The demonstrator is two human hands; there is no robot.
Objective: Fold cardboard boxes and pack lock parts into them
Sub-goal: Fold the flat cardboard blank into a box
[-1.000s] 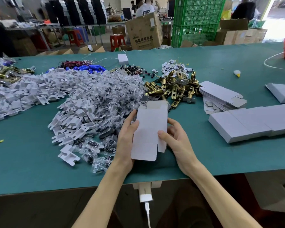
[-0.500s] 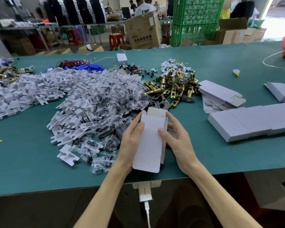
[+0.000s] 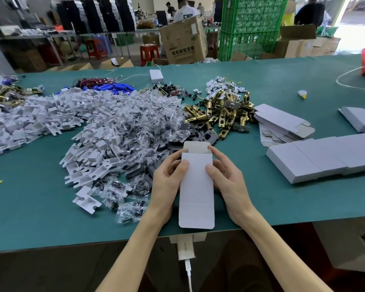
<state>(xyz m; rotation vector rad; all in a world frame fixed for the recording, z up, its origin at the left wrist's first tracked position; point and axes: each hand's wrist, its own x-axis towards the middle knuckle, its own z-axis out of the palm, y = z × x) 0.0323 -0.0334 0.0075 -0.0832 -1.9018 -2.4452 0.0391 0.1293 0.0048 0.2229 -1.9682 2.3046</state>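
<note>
A small white cardboard box is held upright over the near edge of the green table, its far flap open. My left hand grips its left side, thumb on the front panel. My right hand grips its right side, with the thumb on the front and a finger at the top corner. Brass lock latches lie in a pile behind the box. Bagged screws and white plastic inserts spread to the left. Flat box blanks are stacked at the right.
Folded white boxes lie in a row at the right, with one more behind them. Blue parts and wires sit at the back. A charger hangs at the table's front edge. Crates, cartons and people stand beyond the table.
The flat blank has been squared up into a box shape. Both hands have shifted upward along its sides, and the box now stands straighter and nearer to me.
</note>
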